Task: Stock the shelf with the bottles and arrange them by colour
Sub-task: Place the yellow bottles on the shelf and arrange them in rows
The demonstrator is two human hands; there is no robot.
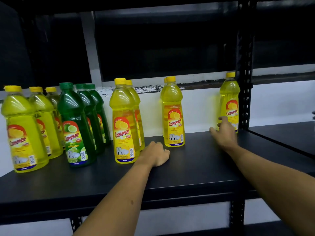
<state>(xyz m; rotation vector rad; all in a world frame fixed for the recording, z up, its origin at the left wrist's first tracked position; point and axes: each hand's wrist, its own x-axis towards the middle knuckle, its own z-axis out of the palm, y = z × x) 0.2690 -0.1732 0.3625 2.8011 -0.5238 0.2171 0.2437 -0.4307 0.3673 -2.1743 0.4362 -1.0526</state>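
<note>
Bottles stand on the shelf [187, 167]; the right hand [223, 132], fingers spread, touches the far-right yellow bottle [230, 99], while the left hand [156, 154] rests loosely curled, holding nothing, at centre.

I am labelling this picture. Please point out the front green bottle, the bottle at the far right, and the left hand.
Front green bottle [76, 133]: head view, on its label.
Far-right bottle [229, 92]: head view, on its upper body.
Left hand [156, 153]: head view, on its back.

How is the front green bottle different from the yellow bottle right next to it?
The front green bottle has dark green liquid, a green cap and limes on its label. The yellow bottle beside it has bright yellow liquid, a yellow cap and a lemon on its label. Both stand upright on the shelf and have the same shape.
</note>
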